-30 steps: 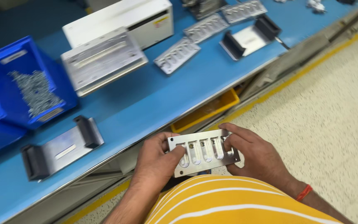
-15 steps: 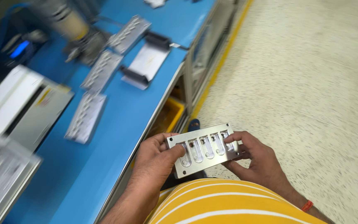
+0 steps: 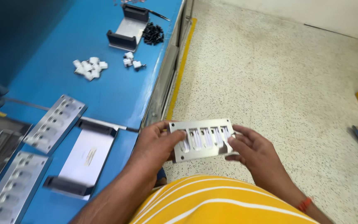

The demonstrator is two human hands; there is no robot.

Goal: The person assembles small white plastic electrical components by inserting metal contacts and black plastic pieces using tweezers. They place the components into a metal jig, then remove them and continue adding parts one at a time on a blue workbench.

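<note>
Slotted metal plate (image 3: 204,139) between both hands' grip

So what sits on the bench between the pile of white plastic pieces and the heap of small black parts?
In the head view, a smaller cluster of white pieces lies between the white pile and the black heap.

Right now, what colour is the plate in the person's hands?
Silvery grey metal plate with white pieces in its slots, seen in the head view.
</note>
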